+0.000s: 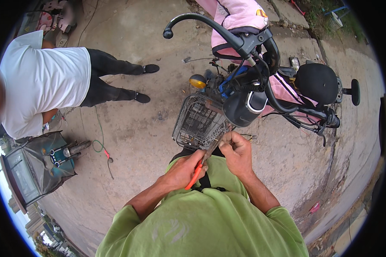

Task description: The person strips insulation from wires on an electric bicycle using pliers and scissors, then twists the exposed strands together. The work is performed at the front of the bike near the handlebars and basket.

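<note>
My left hand (pixel 180 172) is closed round a pair of pliers with orange-red handles (pixel 194 175), its jaws pointing up and to the right. The fingers of my right hand (pixel 236 153) are pinched together close to the jaws; a small thin piece shows at the fingertips, too small to name. Both hands are in front of my green shirt, at the near edge of a black wire basket (pixel 192 118). Just beyond is the front of a two-wheeler, with a black handlebar (pixel 210 25), a rounded black headlight housing (pixel 240 110) and an amber turn signal (pixel 197 81).
A person (pixel 51 77) in a white top and dark trousers stands at the left. Below them is a covered three-wheeler (pixel 38 165). A green cord (pixel 99 132) lies on the concrete. A pink cover (pixel 240 17) and a black seat (pixel 316 83) are at the upper right.
</note>
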Available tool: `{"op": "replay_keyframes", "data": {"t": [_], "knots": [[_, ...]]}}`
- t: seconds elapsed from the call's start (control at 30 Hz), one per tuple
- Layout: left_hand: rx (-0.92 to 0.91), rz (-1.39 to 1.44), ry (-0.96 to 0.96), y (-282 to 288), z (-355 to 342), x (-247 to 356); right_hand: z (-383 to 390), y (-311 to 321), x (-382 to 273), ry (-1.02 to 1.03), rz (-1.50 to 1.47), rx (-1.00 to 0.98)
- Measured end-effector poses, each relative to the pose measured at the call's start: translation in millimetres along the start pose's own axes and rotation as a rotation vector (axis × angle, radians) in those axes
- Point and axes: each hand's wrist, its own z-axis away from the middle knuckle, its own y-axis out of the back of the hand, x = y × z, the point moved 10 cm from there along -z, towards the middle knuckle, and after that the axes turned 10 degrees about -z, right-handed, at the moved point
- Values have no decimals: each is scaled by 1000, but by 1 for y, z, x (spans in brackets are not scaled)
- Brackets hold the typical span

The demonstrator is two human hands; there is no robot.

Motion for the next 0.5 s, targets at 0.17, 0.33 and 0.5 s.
{"op": "replay_keyframes", "data": {"t": [0.17, 0.33, 0.5], "knots": [[39, -151, -32, 11, -1, 8, 1, 6, 12, -9, 42, 1], [112, -167, -95, 11, 1, 7, 2, 7, 11, -35, 84, 18], [178, -178, -143, 14, 3, 7, 0, 8, 10, -56, 126, 41]]}}
